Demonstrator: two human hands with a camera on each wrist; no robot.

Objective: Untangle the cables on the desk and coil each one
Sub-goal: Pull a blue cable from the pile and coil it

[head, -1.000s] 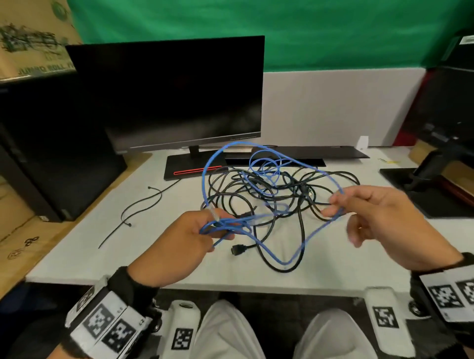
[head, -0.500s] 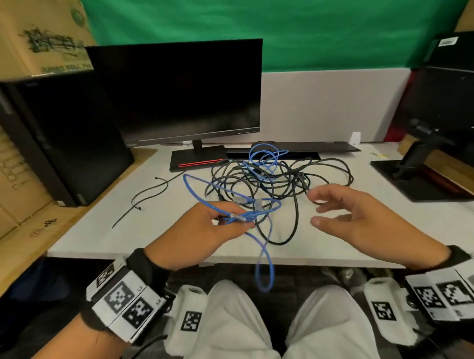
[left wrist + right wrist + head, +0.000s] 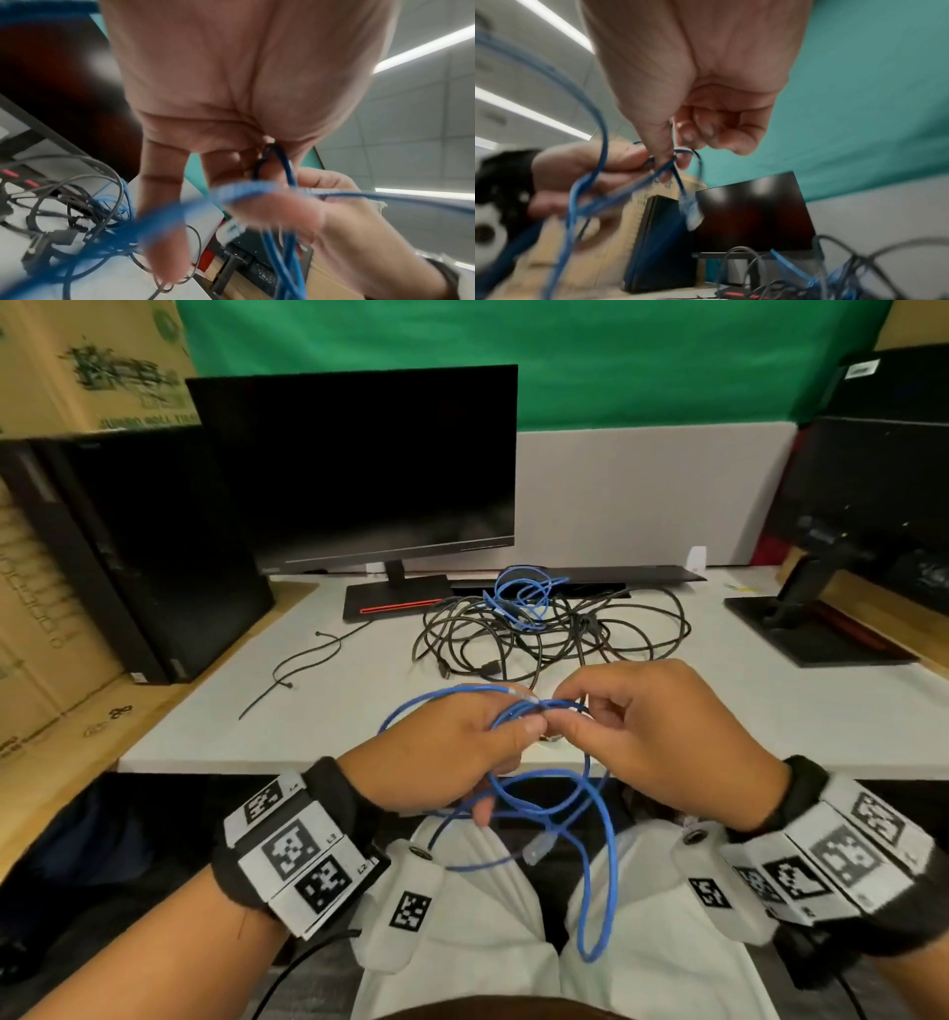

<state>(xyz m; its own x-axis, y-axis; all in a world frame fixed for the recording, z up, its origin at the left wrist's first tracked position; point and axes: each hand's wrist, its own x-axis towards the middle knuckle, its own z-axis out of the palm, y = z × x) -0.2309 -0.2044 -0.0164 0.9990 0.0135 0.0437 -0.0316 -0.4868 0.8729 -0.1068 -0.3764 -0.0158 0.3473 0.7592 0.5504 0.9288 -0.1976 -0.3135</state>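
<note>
A blue network cable [image 3: 595, 819] hangs in loose loops over the desk's front edge and down to my lap, its clear plug [image 3: 539, 847] dangling. My left hand [image 3: 462, 752] grips a bunch of its strands [image 3: 287, 174]. My right hand [image 3: 631, 726] pinches the same cable [image 3: 672, 162] right beside the left thumb. A tangle of black cables [image 3: 539, 634] lies mid-desk, with a second blue cable [image 3: 524, 593] knotted on top of it at the back.
A dark monitor [image 3: 369, 469] stands behind the tangle on the white desk [image 3: 318, 711]. A thin black cable tie [image 3: 292, 670] lies at the left. Another monitor stand [image 3: 811, 618] sits at the right, a black computer tower [image 3: 144, 546] at the left.
The blue cable has come free of the black tangle and been drawn to the desk's front edge. My right hand, open half a second ago, now pinches it beside the left.
</note>
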